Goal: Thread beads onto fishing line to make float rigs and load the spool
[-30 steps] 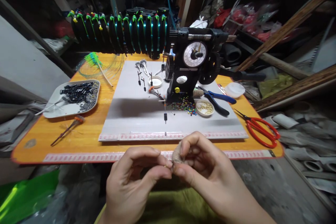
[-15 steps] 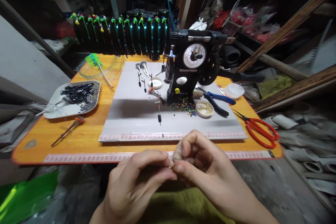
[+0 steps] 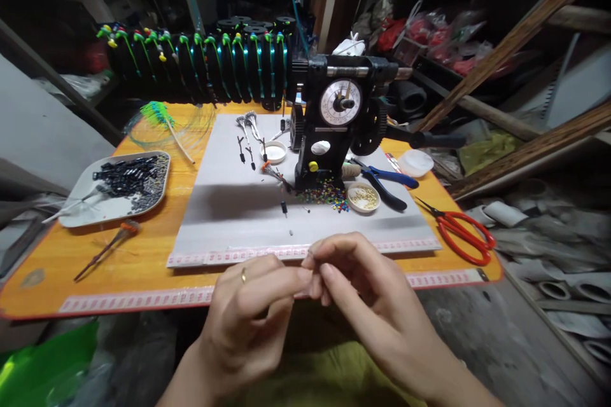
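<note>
Both hands meet just off the table's front edge, fingertips touching or nearly so. My left hand (image 3: 252,311), with a gold ring on one finger, is closed in a pinch. My right hand (image 3: 377,299) pinches against it from the other side. Whatever lies between the fingertips is too small and too covered to make out. Beyond them on the white board (image 3: 224,203) lie a tiny grey bead (image 3: 291,233) and a small black cylinder (image 3: 284,208). A printed measuring tape (image 3: 210,258) runs along the board's front edge.
A black winding machine (image 3: 329,121) with a dial carries a row of line-wrapped spools (image 3: 205,67). Around it are multicoloured beads (image 3: 327,194), a dish of gold pieces (image 3: 363,198), pliers (image 3: 382,184) and red-handled scissors (image 3: 465,235). A white tray (image 3: 76,210) holds black and grey parts.
My fingertips have risen a little towards the board. A gold-coloured bit seen between them earlier is now hidden, as is the wrapped right finger. The view has shifted slightly to the right.
</note>
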### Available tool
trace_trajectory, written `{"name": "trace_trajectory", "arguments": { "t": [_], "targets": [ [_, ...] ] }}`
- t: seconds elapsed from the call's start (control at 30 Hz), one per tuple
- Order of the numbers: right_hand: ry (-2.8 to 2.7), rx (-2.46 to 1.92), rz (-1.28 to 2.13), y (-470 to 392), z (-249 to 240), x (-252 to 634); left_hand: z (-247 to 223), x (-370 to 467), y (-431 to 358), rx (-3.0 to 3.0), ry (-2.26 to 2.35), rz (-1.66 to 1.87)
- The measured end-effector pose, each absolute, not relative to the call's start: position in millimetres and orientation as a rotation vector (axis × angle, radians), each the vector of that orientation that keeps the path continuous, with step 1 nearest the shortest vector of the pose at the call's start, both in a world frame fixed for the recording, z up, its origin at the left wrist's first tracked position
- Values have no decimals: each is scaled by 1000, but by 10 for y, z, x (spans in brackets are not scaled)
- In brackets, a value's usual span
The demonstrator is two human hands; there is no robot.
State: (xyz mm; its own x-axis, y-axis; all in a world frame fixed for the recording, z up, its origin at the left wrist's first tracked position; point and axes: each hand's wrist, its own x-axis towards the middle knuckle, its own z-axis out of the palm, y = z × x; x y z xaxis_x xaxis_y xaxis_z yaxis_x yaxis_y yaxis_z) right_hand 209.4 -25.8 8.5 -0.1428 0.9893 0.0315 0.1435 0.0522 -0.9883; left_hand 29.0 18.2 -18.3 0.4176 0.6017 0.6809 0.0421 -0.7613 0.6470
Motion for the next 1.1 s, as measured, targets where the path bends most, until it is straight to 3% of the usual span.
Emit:
{"name": "trace_trajectory", "arguments": {
  "t": [0.2, 0.37, 0.53, 0.67, 0.9, 1.1],
  "targets": [
    [-1739, -1216, 565, -308, 58, 2072, -246, 401, 137, 1846, 613, 1592],
    [-1782, -1187, 346, -312, 63, 2038, -145, 462, 121, 1816, 661, 1649],
    [-1628, -1117, 549, -332, 124, 2077, -185, 482, 130, 1740, 671, 1616],
    [-1567, -1153, 743, -340, 223, 2159, -183, 503, 237, 2112, 467, 1432],
    [-1699, -1253, 693, -279, 320, 2250, 65, 367, 426, 2455, 508, 1170],
    [-1582, -1174, 842, -198, 364, 2173, 95, 265, 363, 2299, 473, 1261]
  ]
}}
